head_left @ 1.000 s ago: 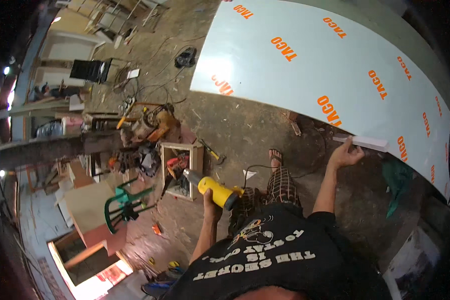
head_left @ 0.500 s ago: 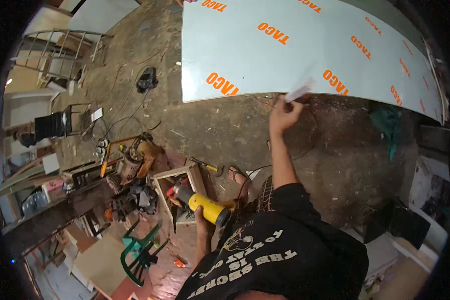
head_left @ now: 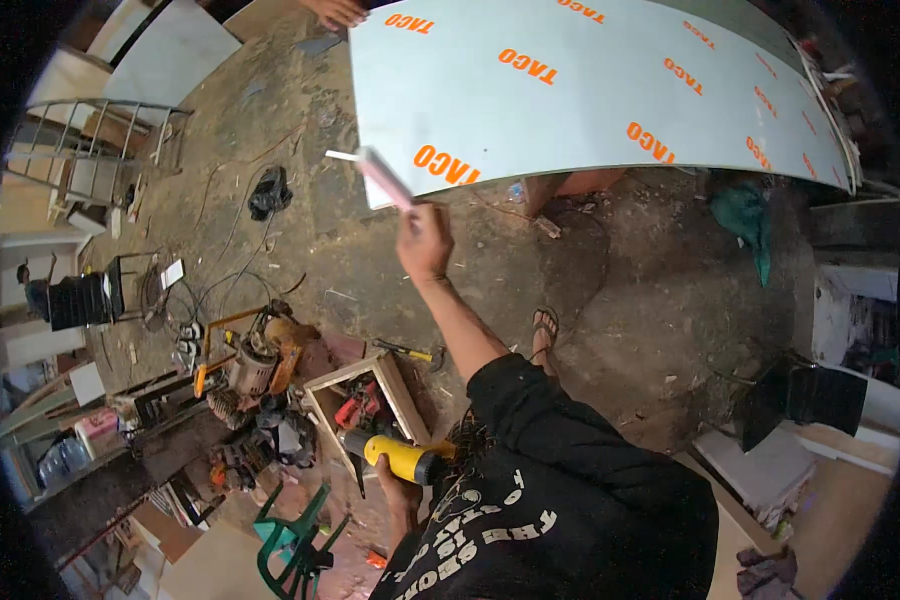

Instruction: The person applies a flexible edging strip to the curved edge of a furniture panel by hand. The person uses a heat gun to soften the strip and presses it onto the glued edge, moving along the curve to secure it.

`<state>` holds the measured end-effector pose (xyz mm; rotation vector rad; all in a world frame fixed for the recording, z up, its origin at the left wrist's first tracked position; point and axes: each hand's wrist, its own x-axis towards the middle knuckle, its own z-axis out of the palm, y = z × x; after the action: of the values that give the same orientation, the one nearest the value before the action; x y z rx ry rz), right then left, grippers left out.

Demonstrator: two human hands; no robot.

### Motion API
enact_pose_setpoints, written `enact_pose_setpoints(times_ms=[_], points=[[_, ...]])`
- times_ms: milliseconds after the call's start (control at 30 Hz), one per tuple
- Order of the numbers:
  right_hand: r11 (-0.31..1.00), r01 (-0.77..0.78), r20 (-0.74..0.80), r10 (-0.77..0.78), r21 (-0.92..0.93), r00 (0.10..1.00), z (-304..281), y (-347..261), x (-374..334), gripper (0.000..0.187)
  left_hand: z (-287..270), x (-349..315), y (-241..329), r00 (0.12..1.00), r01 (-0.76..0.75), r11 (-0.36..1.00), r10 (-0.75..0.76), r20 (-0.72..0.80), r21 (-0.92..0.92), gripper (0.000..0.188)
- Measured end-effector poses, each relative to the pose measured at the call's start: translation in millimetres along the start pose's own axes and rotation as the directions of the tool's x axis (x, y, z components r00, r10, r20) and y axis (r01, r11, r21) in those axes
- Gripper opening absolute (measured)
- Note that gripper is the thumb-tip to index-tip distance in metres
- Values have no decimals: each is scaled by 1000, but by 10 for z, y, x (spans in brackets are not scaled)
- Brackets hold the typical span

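My left hand (head_left: 398,492) is wrapped round the yellow body of a heat gun (head_left: 405,460). Its black rear end points right, and its grey nozzle lies over an open wooden box (head_left: 402,397). My right hand (head_left: 426,243) reaches forward, closed on a flat, pale pinkish strip (head_left: 387,182); motion blurs the strip, and its exact kind cannot be made out. Behind it is the near left corner of a large pale panel (head_left: 590,90) with orange print. Another person's hand (head_left: 336,12) is by the panel's far left corner.
A hammer (head_left: 408,350) lies beside the box, which holds a red tool (head_left: 358,405). Left of it are a motor-like machine (head_left: 255,368) and cables. A green plastic chair (head_left: 295,530) stands at the lower left. Green cloth (head_left: 745,225) hangs under the panel's right part.
My right hand has swung left with the strip, from the panel's near edge to its left corner. The heat gun stays in my left hand. More of the other person's hand shows.
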<state>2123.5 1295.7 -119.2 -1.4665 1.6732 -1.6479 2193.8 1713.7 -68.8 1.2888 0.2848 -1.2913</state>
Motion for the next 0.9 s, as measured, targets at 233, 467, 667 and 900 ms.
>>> enact_pose_setpoints(times_ms=[233,467,667,900], points=[[999,-26,-10,26,25,1000,-639,152,192,15,-101,100,48,994,26,999,-29,101,34,59],[957,282,133,-289,67,948,-58,37,-69,20,-17,241,122,997,47,999,-46,65,-5,57],[997,67,-3,-67,32,998,-187,144,80,19,18,199,289,1000,24,999,-25,12,37,61],[966,89,-131,-123,-241,984,-1178,1023,897,18,298,531,350,999,-52,994,51,12,100,60]])
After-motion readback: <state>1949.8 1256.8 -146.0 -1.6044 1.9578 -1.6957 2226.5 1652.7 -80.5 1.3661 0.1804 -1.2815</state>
